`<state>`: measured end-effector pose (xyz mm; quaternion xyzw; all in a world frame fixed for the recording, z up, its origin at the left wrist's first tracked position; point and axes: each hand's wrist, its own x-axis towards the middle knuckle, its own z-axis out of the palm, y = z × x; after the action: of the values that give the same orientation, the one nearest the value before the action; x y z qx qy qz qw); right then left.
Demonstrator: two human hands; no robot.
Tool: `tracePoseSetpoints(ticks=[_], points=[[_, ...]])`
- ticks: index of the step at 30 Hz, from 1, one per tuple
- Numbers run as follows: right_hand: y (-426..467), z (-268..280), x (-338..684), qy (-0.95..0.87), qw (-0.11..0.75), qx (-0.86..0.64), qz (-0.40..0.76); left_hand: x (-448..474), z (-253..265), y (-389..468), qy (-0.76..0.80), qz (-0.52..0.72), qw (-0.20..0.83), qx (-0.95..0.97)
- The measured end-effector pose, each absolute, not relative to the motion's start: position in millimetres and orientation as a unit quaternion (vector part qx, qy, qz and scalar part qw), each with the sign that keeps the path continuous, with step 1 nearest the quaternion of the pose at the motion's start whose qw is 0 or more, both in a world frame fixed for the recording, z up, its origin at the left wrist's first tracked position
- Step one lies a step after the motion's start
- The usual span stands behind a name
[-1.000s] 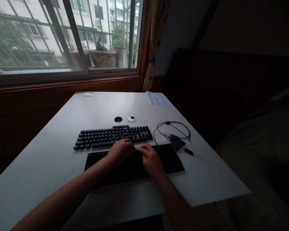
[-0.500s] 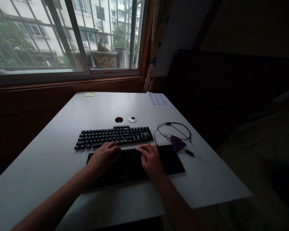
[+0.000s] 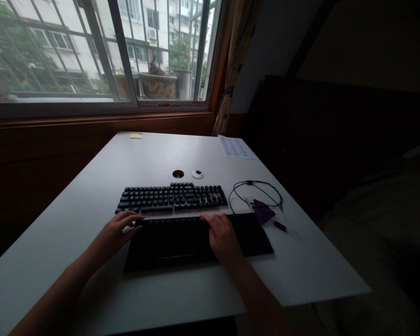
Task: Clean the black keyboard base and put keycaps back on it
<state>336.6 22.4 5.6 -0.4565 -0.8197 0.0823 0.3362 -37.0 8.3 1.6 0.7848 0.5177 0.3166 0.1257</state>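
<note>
A black keyboard body (image 3: 175,247) lies flat near the front of the white table. A row of keycaps (image 3: 171,220) shows along its far edge; the rest of its surface is too dark to make out. At its far left corner is my left hand (image 3: 117,233), thumb and forefinger apart with their tips at the corner. My right hand (image 3: 224,235) rests over the right half, fingers bent together and tips at the far edge. Whatever is between those fingertips is too small to name. Just beyond, loose black keycaps (image 3: 147,198) are laid out in keyboard order.
Right of the keyboard body lie a coiled black cable (image 3: 262,182), a purple cloth pouch (image 3: 263,211) and a black-handled wire tool (image 3: 279,225). Farther back are a table hole (image 3: 178,174), its white cover (image 3: 197,174), printed paper (image 3: 236,147) and a yellow note (image 3: 136,136).
My left hand has moved left from the middle of the keyboard body's far edge to its left corner, uncovering the keycap row. My right hand stays over the right half. The view has shifted slightly.
</note>
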Motion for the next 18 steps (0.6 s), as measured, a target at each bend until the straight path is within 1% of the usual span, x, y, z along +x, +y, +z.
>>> tracePoseSetpoints(ticks=[4,11,18], points=[[21.0,6.4,335.2,-0.821,0.333,-0.458,0.072,-40.3,-4.1,8.5,0.521,0.330,0.160,0.771],[19.3,4.9,332.6,-0.820,0.336,-0.459,0.057,-50.9,-12.8,9.3,0.530,0.347,0.141,0.761],[-0.2,6.6,338.6,-0.843,0.306,-0.443,0.027,-51.8,-13.9,10.8,0.522,0.349,0.147,0.764]])
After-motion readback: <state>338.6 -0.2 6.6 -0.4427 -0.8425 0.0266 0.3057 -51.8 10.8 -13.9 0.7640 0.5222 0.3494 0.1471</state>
